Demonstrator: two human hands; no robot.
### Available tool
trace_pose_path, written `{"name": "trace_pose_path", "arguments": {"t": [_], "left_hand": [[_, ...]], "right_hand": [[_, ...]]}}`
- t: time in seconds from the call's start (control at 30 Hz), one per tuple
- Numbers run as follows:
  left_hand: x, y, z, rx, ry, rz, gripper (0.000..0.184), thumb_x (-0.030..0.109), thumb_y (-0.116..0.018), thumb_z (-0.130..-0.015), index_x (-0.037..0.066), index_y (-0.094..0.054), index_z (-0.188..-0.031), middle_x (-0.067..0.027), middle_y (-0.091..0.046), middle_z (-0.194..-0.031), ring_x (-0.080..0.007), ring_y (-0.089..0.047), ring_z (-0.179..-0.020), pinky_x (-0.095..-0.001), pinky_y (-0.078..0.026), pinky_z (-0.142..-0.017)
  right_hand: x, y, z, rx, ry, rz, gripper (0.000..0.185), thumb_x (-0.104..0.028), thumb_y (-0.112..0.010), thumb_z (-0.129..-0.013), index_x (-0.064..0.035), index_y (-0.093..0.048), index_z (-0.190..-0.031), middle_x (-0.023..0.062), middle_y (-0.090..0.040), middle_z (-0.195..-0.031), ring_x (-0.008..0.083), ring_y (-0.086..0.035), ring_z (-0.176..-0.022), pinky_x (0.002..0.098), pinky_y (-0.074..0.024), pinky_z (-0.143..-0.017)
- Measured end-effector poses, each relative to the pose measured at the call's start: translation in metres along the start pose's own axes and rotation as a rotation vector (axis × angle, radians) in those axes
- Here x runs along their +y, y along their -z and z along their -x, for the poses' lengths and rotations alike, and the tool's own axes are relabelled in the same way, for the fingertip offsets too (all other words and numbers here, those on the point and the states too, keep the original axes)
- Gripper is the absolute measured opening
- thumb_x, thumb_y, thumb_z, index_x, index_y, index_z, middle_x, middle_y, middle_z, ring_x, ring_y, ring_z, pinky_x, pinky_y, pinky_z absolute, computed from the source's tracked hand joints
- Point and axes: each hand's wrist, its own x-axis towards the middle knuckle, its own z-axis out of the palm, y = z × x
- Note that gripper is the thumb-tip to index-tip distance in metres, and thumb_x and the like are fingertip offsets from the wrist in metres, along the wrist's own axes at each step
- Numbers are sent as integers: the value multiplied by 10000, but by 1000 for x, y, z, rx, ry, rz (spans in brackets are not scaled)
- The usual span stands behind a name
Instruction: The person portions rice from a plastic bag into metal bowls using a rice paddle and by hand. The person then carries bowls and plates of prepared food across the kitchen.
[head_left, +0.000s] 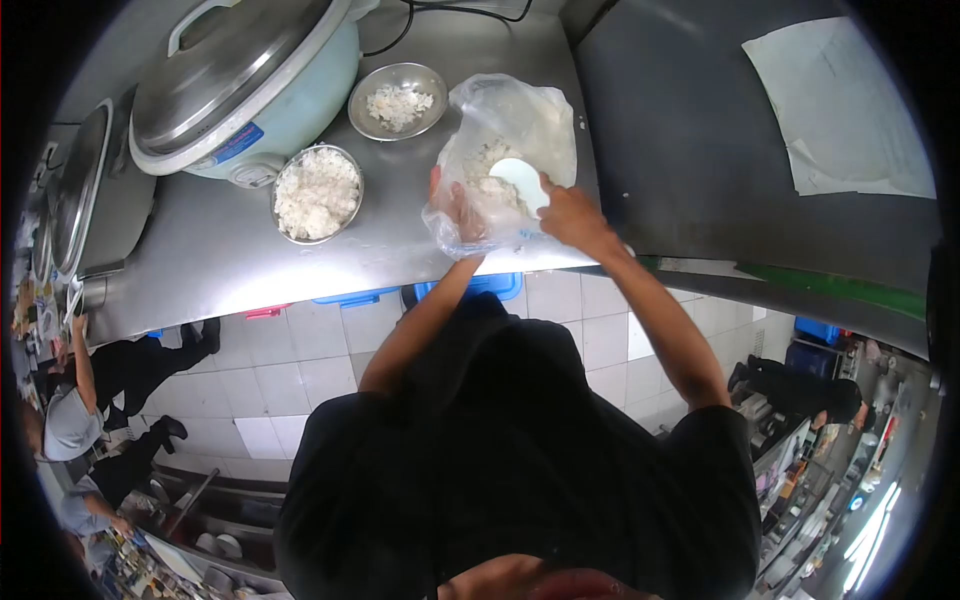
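A clear plastic bag (549,110) with cooked rice inside lies on the steel counter in front of me. My left hand (461,212) grips the near left side of the bag, its fingers partly seen through the film. In my right hand (576,217) is a white rounded scoop (521,184), held over the bag's mouth against the rice; its handle is hidden by my fingers. Left of the bag, a metal bowl (358,212) is heaped with white rice. Behind it stands a second metal bowl (440,92) with a small amount of rice.
A large rice cooker (290,130) with a steel lid fills the back left of the counter (200,260). Another lidded pot (115,220) stands farther left. Paper sheets (840,110) lie on the dark surface at right. Co-workers (140,370) stand at left, and another person (800,388) at right.
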Motion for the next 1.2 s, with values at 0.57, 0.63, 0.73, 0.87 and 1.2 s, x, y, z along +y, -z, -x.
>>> {"name": "trace_pose_path", "arguments": {"t": [0.57, 0.63, 0.73, 0.87, 1.2], "left_hand": [[-41, 7, -2, -129, -283, -504, 772, 262, -573, -909, 18, -104, -1471, -237, -226, -1465, -346, -268, -1351, -425, -200, -1122], [-9, 1, -1, -166, -301, -495, 763, 270, -561, -920, -2, -106, -1468, -214, -176, -1500, -320, -228, -1377, -413, -200, -1122], [37, -6, 1, -119, -126, -188, 824, 244, -603, -884, -6, -82, -1472, -210, -151, -1513, -329, -240, -1374, -419, -192, -1124], [41, 21, -8, -299, 30, -62, 744, 290, -511, -933, -25, -99, -1467, -215, -215, -1499, -326, -261, -1370, -397, -177, -1130], [172, 29, -57, -286, -278, -162, 432, 280, -502, -949, 12, -487, -1287, -190, -471, -1349, -290, -437, -1268, -386, -286, -1075]], "right_hand": [[-7, -39, 1, -176, 52, -947, 722, -24, -510, -794, -69, -246, -1464, 62, -491, -581, 130, -445, -389, 291, -375, -361], [-6, -44, -2, -157, 72, -1010, 732, -18, -511, -788, -78, -243, -1466, 71, -497, -589, 129, -442, -389, 290, -370, -358], [-23, -45, -5, -116, -10, -1072, 623, -12, -512, -789, -60, -369, -1393, 75, -510, -611, 145, -442, -392, 291, -374, -362], [-16, -48, -2, -66, 67, -1143, 475, -24, -517, -773, -20, -481, -1246, 79, -526, -599, 134, -475, -411, 299, -378, -363], [5, -30, 18, -52, 13, -1147, 543, -76, -580, -836, -53, -425, -1356, 66, -547, -596, 107, -471, -407, 274, -392, -365]]}}
